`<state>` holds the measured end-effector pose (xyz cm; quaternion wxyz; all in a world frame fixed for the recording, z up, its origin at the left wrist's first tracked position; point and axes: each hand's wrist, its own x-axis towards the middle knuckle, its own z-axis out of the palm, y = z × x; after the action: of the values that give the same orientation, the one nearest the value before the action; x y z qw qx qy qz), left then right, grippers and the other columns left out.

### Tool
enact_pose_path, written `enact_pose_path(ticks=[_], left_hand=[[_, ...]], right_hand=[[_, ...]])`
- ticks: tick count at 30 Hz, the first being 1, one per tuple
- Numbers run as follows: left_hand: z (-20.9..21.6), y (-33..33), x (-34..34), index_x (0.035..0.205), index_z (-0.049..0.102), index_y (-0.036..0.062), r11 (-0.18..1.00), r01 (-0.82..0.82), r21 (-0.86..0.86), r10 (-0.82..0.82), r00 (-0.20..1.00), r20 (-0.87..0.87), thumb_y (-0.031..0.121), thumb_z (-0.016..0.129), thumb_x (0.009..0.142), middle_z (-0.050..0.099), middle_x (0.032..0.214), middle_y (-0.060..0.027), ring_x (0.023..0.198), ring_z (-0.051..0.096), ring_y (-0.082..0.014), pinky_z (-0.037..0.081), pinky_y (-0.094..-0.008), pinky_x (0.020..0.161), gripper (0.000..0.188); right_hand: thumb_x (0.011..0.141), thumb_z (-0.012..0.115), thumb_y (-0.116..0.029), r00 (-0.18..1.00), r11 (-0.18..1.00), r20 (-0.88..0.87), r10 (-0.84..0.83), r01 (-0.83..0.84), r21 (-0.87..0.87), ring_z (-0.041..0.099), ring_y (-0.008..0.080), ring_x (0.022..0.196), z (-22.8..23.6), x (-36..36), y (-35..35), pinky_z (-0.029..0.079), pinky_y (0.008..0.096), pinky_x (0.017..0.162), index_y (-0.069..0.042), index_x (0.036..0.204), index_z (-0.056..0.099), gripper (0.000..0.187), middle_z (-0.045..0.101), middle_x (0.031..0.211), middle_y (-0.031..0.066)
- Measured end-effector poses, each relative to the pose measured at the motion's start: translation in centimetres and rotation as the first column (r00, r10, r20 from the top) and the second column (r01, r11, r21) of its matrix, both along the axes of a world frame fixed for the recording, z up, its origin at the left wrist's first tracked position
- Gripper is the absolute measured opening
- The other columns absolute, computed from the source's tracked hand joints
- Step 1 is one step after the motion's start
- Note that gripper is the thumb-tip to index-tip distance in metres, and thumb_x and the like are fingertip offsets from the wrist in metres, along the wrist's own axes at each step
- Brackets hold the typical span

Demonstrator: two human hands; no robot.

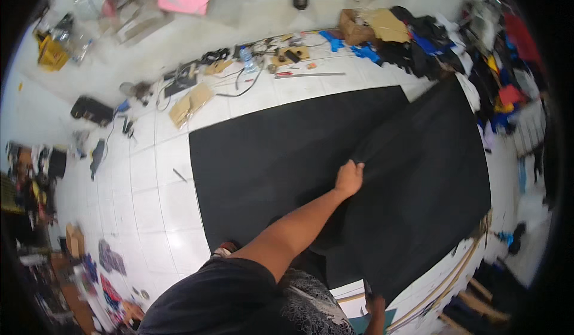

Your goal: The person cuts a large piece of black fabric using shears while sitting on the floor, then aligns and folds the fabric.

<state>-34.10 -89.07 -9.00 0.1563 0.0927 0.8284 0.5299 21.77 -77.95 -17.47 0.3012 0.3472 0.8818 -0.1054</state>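
A large black fabric sheet (287, 150) lies spread over the white tiled floor. Its right half (430, 173) is lifted and folded over, with creases running to my left hand (350, 178). That hand reaches forward on an outstretched arm and is closed on a pinch of the fabric near the sheet's middle. My right hand (375, 305) sits low at the bottom edge of the view, gripping the lower corner of the lifted fabric; only part of it shows. My foot in a sandal (224, 249) stands at the sheet's near edge.
Tools, cables, cardboard pieces, a water bottle (249, 62) and a metal ruler (311, 74) line the far edge. A heap of coloured cloth (430, 42) fills the far right. Wooden strips (460, 275) lie at the lower right. A black bag (91, 109) and clutter sit left.
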Motion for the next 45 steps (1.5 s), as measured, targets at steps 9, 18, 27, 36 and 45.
enact_pose_path(ticks=[9, 18, 27, 36, 45], left_hand=[[2.0, -17.1, -0.6, 0.093, 0.061, -0.0121, 0.979, 0.068, -0.193, -0.087, 0.992, -0.095, 0.036, 0.057, 0.096, 0.064, 0.096, -0.0362, 0.097, 0.061, -0.0525, 0.047, -0.0525, 0.086, 0.048], [0.8, -36.9, -5.2, 0.111, 0.059, -0.0157, 0.973, 0.216, 0.078, -0.197, 0.960, -0.200, 0.031, 0.056, 0.099, 0.065, 0.108, -0.0298, 0.103, 0.063, -0.0394, 0.047, -0.0423, 0.090, 0.048], [0.2, -56.0, -4.3, 0.117, 0.055, -0.0196, 0.969, 0.182, -0.164, -0.192, 0.980, -0.044, 0.031, 0.055, 0.100, 0.061, 0.119, -0.0341, 0.111, 0.061, -0.0421, 0.046, -0.0420, 0.096, 0.053], [-2.2, -69.1, -1.8, 0.114, 0.055, -0.0179, 0.960, 0.249, -0.126, -0.250, 0.968, 0.005, 0.032, 0.057, 0.099, 0.063, 0.115, -0.0283, 0.101, 0.062, -0.0353, 0.047, -0.0426, 0.089, 0.052], [-0.2, -88.6, 0.2, 0.118, 0.057, -0.0123, 0.970, 0.138, 0.199, -0.155, 0.985, 0.073, 0.020, 0.053, 0.102, 0.065, 0.114, -0.0175, 0.098, 0.062, -0.0248, 0.049, -0.0356, 0.090, 0.036]], right_hand=[[0.087, 0.059, -0.025, 0.913, 0.915, -0.098, -0.397, 0.402, 0.042, 0.069, 0.0415, 0.092, 3.6, -6.0, -22.7, 0.055, 0.0509, 0.085, -0.008, 0.095, 0.071, 0.022, 0.071, 0.097, 0.0220], [0.079, 0.059, -0.014, 0.706, 0.728, -0.401, -0.584, 0.674, 0.125, 0.069, 0.0397, 0.090, 5.0, -10.2, -44.9, 0.055, 0.0511, 0.081, -0.008, 0.099, 0.071, 0.024, 0.071, 0.095, 0.0197], [0.077, 0.060, -0.012, 0.662, 0.624, -0.280, -0.695, 0.750, 0.222, 0.069, 0.0397, 0.085, 3.7, -6.5, -64.8, 0.056, 0.0511, 0.075, -0.010, 0.104, 0.068, 0.028, 0.071, 0.091, 0.0200], [0.083, 0.056, -0.013, 0.684, 0.677, -0.172, -0.709, 0.728, 0.108, 0.069, 0.0385, 0.087, 6.6, -5.0, -77.0, 0.055, 0.0506, 0.077, -0.010, 0.096, 0.069, 0.019, 0.071, 0.089, 0.0194], [0.081, 0.059, -0.013, 0.656, 0.699, -0.294, -0.696, 0.712, -0.068, 0.069, 0.0403, 0.075, 6.3, -0.4, -94.6, 0.054, 0.0523, 0.069, -0.011, 0.098, 0.067, 0.019, 0.069, 0.078, 0.0203]])
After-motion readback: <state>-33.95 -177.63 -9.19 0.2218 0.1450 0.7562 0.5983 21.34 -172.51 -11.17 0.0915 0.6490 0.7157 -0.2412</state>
